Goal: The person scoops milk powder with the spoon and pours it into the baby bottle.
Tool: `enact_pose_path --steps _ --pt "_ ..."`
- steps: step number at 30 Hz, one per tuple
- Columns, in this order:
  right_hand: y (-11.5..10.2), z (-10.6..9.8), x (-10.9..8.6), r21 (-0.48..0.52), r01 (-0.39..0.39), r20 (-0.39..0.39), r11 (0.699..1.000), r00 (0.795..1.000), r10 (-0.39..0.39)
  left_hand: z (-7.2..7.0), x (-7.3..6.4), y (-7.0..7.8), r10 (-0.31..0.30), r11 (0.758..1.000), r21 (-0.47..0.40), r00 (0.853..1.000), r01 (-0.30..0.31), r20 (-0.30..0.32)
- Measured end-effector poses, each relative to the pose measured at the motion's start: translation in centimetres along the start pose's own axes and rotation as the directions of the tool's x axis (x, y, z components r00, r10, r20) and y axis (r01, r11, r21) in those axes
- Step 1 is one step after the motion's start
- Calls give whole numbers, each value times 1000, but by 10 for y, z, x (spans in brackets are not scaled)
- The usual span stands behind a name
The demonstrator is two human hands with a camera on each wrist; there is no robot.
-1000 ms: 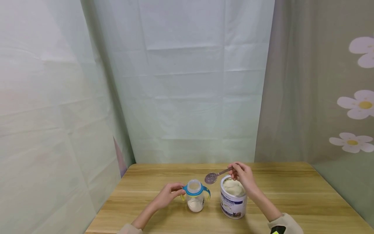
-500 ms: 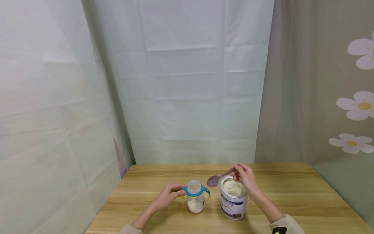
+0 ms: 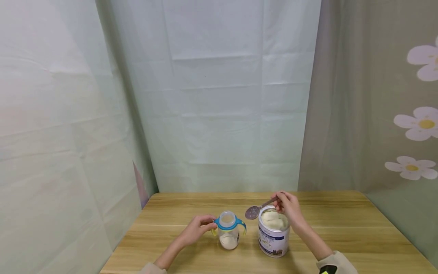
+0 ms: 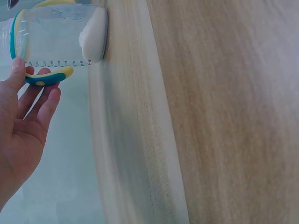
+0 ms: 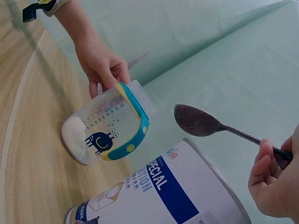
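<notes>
One spoon [image 5: 205, 124] is in the right hand [image 3: 288, 206] (left hand [image 3: 196, 229] pinches a bottle [image 3: 227, 230]).

1) The clear plastic two-handled bottle [image 3: 234, 232] stands on the wooden tabletop [image 3: 335, 217], white powder [image 3: 228, 242] at its bottom
2) Right of it stands the white cylindrical tin [image 3: 273, 240], cream powder [image 3: 273, 220] inside
3) Between their tops is the bowl of the dark long-handled spoon [image 3: 253, 212]
4) Behind the tabletop hangs the pale cloth curtain [image 3: 222, 114]

Right grip [image 3: 287, 205] holds spoon [image 3: 253, 212], apparently partly above tin [image 3: 273, 239].
</notes>
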State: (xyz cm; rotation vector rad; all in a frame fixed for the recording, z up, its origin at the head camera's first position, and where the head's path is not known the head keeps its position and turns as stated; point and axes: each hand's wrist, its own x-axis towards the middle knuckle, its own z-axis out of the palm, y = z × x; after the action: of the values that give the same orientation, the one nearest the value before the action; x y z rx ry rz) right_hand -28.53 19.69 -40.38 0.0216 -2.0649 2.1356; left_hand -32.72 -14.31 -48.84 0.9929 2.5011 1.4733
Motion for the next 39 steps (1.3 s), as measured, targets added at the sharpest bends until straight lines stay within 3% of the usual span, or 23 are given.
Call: enact_pose_path --steps 16,28,39 --pt "1 -5 0 -16 7 -15 1000 1000 -7 0 -1 4 -1 1000 -2 1000 1 -9" --pt "2 -11 0 -6 39 -93 999 995 -39 0 -2 7 -16 1000 1 1000 16 -8" --pt "0 -16 0 -54 95 -159 994 982 -103 0 -3 5 -19 998 -53 1000 19 2"
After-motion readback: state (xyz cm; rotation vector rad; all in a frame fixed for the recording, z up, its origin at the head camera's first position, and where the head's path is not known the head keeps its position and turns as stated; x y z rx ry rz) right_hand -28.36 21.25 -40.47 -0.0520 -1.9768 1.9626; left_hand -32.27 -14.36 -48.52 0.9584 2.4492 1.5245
